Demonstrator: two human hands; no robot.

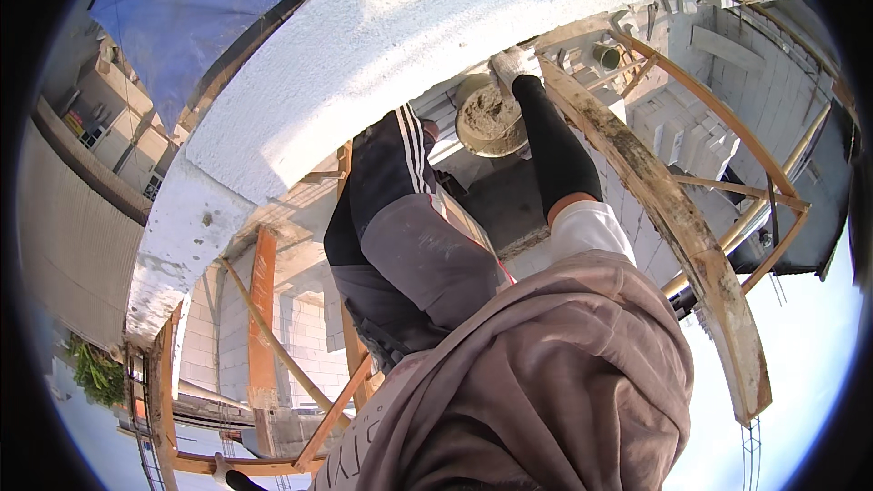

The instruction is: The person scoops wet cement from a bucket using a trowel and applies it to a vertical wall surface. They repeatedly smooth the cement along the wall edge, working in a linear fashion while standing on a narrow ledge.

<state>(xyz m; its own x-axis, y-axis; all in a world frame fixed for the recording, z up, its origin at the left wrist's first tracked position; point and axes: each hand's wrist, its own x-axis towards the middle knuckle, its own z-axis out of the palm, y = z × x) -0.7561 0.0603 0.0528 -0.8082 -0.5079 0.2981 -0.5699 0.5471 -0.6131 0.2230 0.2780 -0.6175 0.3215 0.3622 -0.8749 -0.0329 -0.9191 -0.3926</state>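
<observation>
My right arm, in a black sleeve, reaches away from me to a round bucket (492, 147) of grey, wet-looking mortar (491, 115). The gloved right hand (514, 65) is closed at the bucket's far rim; its fingertips are partly hidden. At the lower left edge, my left hand (222, 466) in a pale glove touches a wooden beam (264, 465). Its fingers are too small and cut off to make out. My bent leg (427, 250), in dark trousers with white stripes, lies between the bucket and my body.
A thick, rough white concrete beam (318, 82) curves across in front of me. Long timber (668, 177) and bamboo poles run along the right. Stacked pale blocks (677, 132) and another small bucket (607, 55) stand lower down. Blue sheeting (200, 18) lies beyond the beam.
</observation>
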